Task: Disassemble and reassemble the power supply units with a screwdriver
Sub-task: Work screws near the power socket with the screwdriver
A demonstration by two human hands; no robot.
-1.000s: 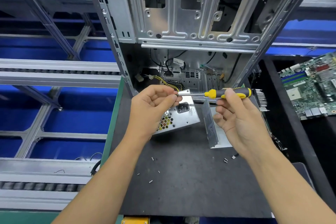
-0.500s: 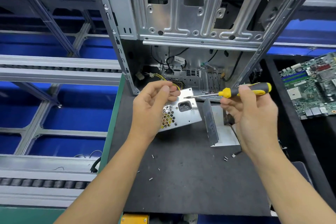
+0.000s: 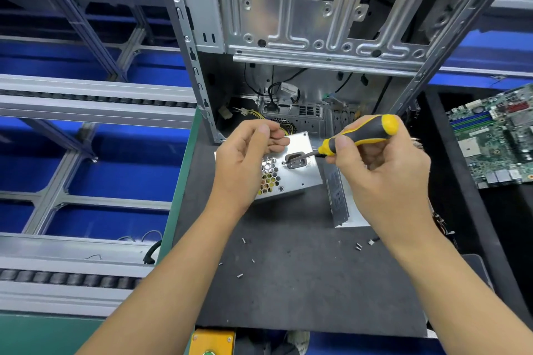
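Steel computer chassis [image 3: 288, 23] fills the far side of the dark work mat [image 3: 302, 282], stripped and open toward the person, so that there is room in front of it for bench work. On the mat just before the case lies the power supply unit [image 3: 297, 173], its socket face tilted up toward the camera, which puts the fixing screws within easy reach of a tool. A separated metal cover panel [image 3: 336, 196] stands on edge just right of the unit, apparently set aside. The right hand [image 3: 383, 179] is wrapped firmly round the yellow-and-black screwdriver [image 3: 360, 135], thumb along the handle, with the shaft angled down and left so the tip meets the face beside the power socket [image 3: 295, 160]. The left hand [image 3: 245, 164] hovers over the unit's left part with fingers curled and thumb meeting fingertips; I cannot tell whether it pinches a screw. Several loose screws [image 3: 240, 275] lie scattered on the mat nearer the person, well apart from the unit, likely parked for refitting.
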